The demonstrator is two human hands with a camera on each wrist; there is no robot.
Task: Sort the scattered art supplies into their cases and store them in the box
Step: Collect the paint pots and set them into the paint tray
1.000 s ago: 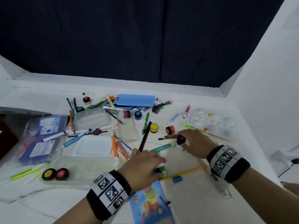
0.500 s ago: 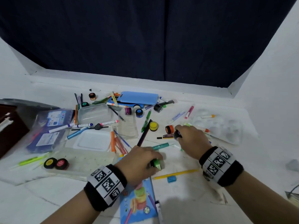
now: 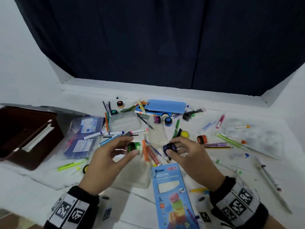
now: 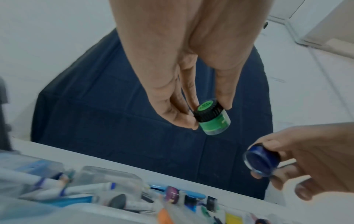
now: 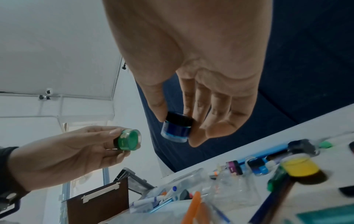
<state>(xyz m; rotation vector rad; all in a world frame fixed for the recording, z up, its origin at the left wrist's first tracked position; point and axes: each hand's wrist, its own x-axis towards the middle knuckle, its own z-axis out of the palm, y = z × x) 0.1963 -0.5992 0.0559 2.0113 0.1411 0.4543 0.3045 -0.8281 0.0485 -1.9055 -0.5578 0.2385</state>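
My left hand (image 3: 115, 156) pinches a small green paint jar (image 3: 134, 146) with a black lid, lifted above the table; the left wrist view shows the jar (image 4: 212, 117) between thumb and fingertips. My right hand (image 3: 183, 152) holds a dark blue paint jar (image 3: 170, 148) the same way, seen close in the right wrist view (image 5: 177, 127). The two jars hang side by side, apart. Markers, pens and more paint jars lie scattered on the white table (image 3: 49, 187). A dark brown box (image 3: 24, 138) stands open at the left.
A blue neon marker pack (image 3: 171, 192) lies just below my hands. A clear plastic tub (image 3: 123, 123), a blue pencil case (image 3: 166, 107) and a flat blue packet (image 3: 82, 138) sit behind. A clear palette (image 3: 257, 138) lies at the right. A dark curtain hangs behind.
Both hands have risen off the table, each with a paint jar lifted clear: green in the left, dark blue in the right. The camera has tilted, bringing the brown box into view.
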